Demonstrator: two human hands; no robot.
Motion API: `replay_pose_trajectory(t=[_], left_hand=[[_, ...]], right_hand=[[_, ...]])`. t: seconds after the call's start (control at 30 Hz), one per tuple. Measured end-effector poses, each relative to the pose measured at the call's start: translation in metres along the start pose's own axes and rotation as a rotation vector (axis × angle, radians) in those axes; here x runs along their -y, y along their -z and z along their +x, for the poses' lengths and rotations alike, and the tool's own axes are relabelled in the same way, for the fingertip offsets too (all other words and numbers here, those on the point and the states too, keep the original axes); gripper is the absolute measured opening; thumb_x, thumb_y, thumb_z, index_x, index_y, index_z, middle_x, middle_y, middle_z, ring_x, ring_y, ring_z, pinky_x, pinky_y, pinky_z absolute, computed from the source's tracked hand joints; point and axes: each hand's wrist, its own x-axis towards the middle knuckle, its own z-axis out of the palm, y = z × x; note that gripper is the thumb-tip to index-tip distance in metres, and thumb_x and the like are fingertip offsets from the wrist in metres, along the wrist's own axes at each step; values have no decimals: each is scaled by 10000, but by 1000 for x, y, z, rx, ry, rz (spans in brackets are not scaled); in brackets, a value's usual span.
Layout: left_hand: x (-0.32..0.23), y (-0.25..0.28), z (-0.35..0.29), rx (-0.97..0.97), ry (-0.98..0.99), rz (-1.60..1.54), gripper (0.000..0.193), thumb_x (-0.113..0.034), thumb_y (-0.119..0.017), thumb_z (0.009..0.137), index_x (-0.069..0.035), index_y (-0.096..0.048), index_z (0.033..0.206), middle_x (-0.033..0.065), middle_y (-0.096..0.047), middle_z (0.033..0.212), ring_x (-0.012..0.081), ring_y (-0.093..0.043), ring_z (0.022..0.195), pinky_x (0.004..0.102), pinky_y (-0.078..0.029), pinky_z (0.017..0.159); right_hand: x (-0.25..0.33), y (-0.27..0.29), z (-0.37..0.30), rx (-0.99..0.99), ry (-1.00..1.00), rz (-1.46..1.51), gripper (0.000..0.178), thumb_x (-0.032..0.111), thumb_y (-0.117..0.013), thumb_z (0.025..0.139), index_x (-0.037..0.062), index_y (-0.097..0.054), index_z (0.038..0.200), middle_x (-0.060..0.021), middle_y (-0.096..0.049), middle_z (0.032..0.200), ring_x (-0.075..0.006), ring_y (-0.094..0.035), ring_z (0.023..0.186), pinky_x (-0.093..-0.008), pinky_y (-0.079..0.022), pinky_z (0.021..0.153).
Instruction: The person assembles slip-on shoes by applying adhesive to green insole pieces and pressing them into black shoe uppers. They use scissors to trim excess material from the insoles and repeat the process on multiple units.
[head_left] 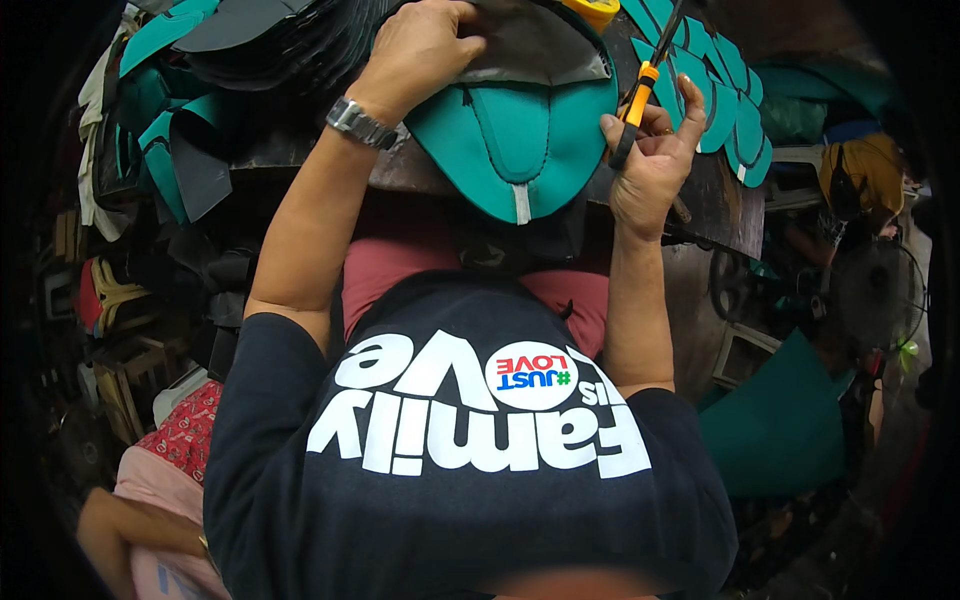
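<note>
Left hand [422, 50] touches rounded green piece [574, 140], dark seam curving

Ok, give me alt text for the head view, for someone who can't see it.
The right hand holds what look like orange-and-black scissors beside a teal stitched panel, while the left hand touches the panel's grey lining. More teal cut pieces lie farther right on the dark table.

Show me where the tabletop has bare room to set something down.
The tabletop looks mostly bare at its near right corner, between the right hand and the spread teal pieces, and in a small strip between the dark stack and the watch. The middle is crowded by the large teal piece and the left hand.
</note>
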Motion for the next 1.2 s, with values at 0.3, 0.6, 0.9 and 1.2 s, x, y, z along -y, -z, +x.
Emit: replay_pose_trajectory(t=[0.3,0.6,0.9,1.2], left_hand=[[-47,33,-43,945,-446,-450,333,-140,-857,779,-32,-750,1075,93,-717,1091,244,-684,1042,342,-550,918],[-53,56,-32,-66,-565,-126,408,-85,-784,870,-34,-667,1258,50,-725,981,120,-645,712,254,-543,669],[-46,48,81,463,-520,124,441,-182,-791,797,-63,-702,1213,181,-603,1387,391,-595,1231,413,-491,1044],[-35,-21,105,533,-463,428,503,-115,-737,801,-217,-621,1279,54,-646,1250,298,-589,1236,679,-390,1043]], right_hand=[[-14,2,1,-45,-33,93,897,-119,-777,785,86,-314,1525,-69,-591,979,-101,-643,827,-215,-528,765],[-16,5,2,-24,-53,77,880,-108,-775,803,79,-318,1530,-76,-588,988,-96,-638,816,-206,-538,740],[9,25,-2,49,-85,-156,793,-113,-692,865,93,-325,1538,-75,-600,964,-108,-653,845,-217,-544,746],[55,73,-31,140,246,-1161,786,-44,-675,767,113,-463,1507,-158,-675,1240,-316,-701,985,-425,-573,867]])
